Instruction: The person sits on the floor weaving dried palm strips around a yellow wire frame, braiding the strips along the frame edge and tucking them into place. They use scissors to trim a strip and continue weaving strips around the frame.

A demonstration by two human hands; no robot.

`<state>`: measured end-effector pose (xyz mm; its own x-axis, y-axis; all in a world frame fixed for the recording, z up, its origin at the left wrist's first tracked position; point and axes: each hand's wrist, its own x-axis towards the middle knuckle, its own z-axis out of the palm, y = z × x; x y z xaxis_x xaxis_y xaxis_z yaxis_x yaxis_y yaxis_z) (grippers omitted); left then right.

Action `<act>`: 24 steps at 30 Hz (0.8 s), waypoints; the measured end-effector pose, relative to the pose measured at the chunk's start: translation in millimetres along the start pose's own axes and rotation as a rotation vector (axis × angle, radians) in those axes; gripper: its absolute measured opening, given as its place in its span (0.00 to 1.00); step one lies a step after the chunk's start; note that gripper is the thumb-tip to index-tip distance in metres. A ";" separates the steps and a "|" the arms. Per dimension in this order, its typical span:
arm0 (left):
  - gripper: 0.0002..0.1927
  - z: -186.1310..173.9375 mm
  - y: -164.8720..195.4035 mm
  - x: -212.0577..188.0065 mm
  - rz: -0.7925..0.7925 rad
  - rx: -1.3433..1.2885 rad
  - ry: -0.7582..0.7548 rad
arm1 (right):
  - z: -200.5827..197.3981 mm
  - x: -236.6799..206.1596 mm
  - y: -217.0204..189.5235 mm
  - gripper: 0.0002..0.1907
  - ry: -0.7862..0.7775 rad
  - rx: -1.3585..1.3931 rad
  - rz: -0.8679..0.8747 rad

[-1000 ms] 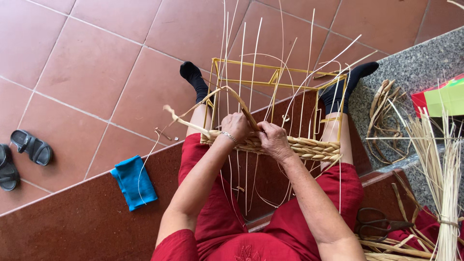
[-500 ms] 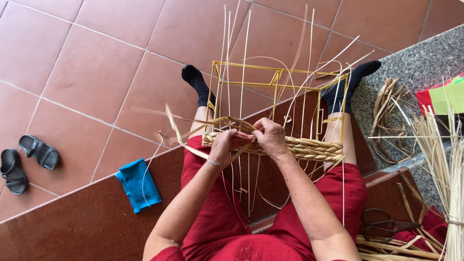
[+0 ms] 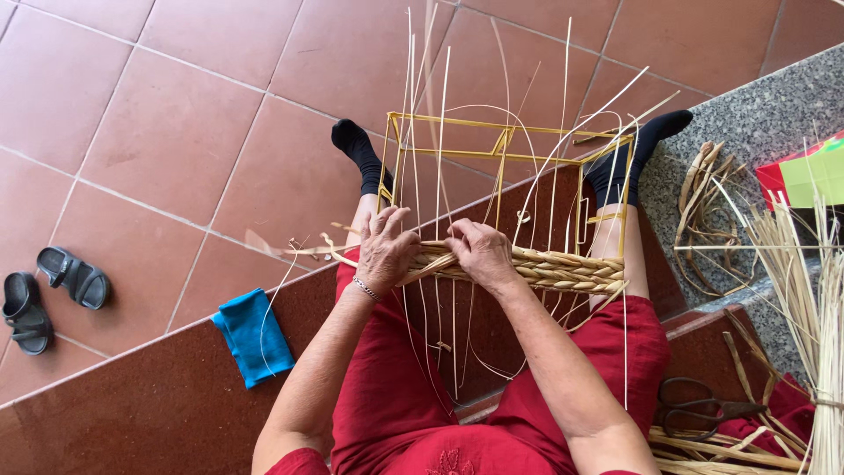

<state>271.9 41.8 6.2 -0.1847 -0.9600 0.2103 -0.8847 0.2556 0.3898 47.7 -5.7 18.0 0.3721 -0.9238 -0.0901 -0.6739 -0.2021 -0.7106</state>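
Now woven band between both hands' grip, extending right.

A half-woven straw basket on a yellow wire frame stood between the knees, loose strands pointing upward.

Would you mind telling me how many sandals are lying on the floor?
2. Both lie on the tiled floor at the far left: one sandal nearer the blue cloth, the other sandal beside it at the picture's edge. None seems hidden.
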 end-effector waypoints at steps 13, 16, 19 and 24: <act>0.13 -12.1 -18.9 -18.7 -0.191 -0.246 -0.138 | 17.9 4.0 7.9 0.06 0.165 0.134 0.185; 0.16 -23.9 -28.7 -10.2 -0.354 -0.244 -0.121 | -0.8 -5.7 19.3 0.10 0.244 0.386 0.134; 0.22 -26.8 -31.7 -5.9 -0.520 -0.185 -0.139 | -43.2 -34.4 54.0 0.08 0.435 0.401 0.154; 0.28 -22.0 -38.4 -7.7 -0.543 -0.228 -0.129 | -126.2 -91.9 131.1 0.06 0.740 -0.591 0.060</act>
<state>316.7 41.8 9.3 0.2051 -0.9625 -0.1776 -0.7556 -0.2710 0.5964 -155.4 11.7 21.2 -0.0357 -0.8687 0.4941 -0.9681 -0.0927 -0.2328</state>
